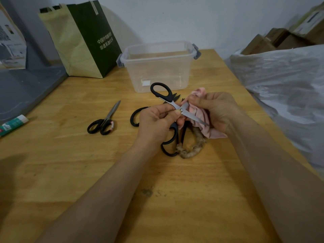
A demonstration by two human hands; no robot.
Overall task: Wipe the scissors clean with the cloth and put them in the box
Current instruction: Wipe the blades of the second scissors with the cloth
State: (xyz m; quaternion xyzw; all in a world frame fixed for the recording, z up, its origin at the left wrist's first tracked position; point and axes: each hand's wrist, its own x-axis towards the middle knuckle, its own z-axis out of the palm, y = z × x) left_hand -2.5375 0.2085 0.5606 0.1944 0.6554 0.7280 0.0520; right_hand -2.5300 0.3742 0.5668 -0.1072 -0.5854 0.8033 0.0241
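The left hand (157,120) pinches the scissors (171,102) at the pivot, its grip clamped there with the black loops pointing to the far left. The right hand (215,109) has its grip closed on the pink cloth (214,134), bunched round the blades, whose tip pokes out toward the near right. The main risk is that exposed point — if the cloth slips along the steel, fingers could meet the edge, or the blades could swing apart, since only the pivot is pinched. The clear box (157,76) stands just beyond, far centre on the surface (175,190). A careless lift could clip its rim, and other scissors (172,137) lie beneath the hands — easy to snag.
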